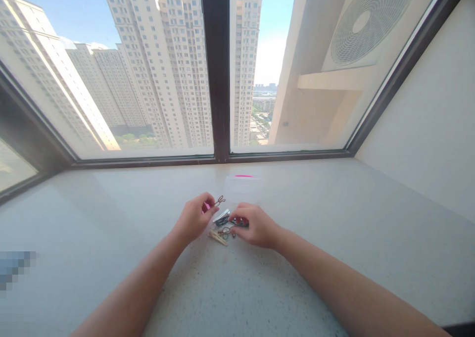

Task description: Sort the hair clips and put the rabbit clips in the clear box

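We log the left hand (193,219) pinching a pink clip (206,207) and the right hand (259,226) with fingers (239,213) curled over a dark clip (240,222), grip unclear; both clips look light and stiff, best taken by their ends, just in front of the clear zip bag (242,188).

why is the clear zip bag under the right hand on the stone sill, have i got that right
No: the head view shows the clear zip bag lying apart from the right hand, beyond it, not under it. It is on the stone sill, as you said.
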